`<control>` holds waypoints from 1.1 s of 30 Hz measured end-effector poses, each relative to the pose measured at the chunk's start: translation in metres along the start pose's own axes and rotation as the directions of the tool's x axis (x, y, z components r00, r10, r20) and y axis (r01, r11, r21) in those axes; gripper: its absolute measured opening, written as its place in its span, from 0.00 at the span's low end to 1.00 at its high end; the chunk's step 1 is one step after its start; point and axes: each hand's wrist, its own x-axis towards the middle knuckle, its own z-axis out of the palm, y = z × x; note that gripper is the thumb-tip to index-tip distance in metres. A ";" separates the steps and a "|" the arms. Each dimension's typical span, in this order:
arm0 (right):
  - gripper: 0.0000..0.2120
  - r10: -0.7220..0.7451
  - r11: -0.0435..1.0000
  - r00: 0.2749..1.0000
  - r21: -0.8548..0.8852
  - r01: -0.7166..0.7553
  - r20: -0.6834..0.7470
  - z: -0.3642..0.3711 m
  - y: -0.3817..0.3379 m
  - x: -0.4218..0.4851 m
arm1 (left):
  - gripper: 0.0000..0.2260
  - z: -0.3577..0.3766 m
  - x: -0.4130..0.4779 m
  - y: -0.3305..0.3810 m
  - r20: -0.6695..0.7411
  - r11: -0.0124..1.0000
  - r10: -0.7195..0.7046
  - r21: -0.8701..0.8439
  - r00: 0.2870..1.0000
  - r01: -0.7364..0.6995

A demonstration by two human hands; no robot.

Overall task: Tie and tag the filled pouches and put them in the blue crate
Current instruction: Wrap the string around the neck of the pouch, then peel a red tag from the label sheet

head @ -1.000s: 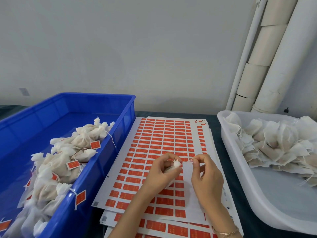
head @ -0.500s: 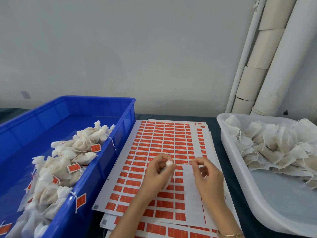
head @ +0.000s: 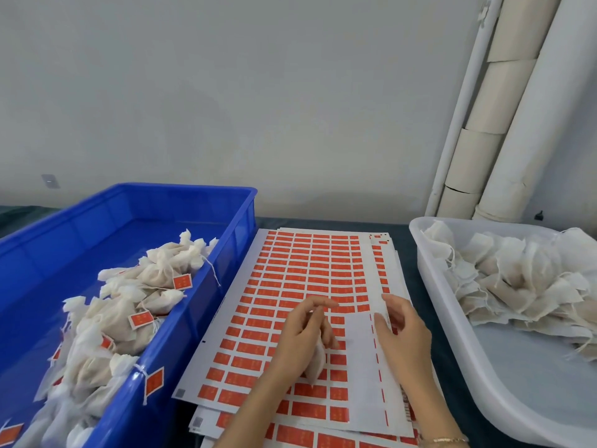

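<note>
Pouch [head: 318, 363] is lying in the left hand [head: 302, 337], whose lower fingers are curling round it while the forefinger is stretching over the sticker sheets [head: 307, 263] at the bench's [head: 408, 260] middle. Right hand [head: 402, 331] is resting loose-fingered, gripping nothing, on the sheets' right edge. Tagged pouches [head: 135, 305] are lying in the blue crate [head: 200, 321] at the left edge; untied ones [head: 517, 279] are filling the white tray [head: 445, 318] at the right

left hand [head: 302, 339] grips pouch [head: 318, 363], forefinger extended | right hand [head: 402, 333] palm down, fingers loosely spread
</note>
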 end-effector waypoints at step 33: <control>0.08 0.291 0.787 0.898 0.451 -0.421 0.331 -0.010 0.003 0.013 | 0.14 0.028 0.036 -0.012 0.057 0.876 0.124 0.462 0.991 -0.136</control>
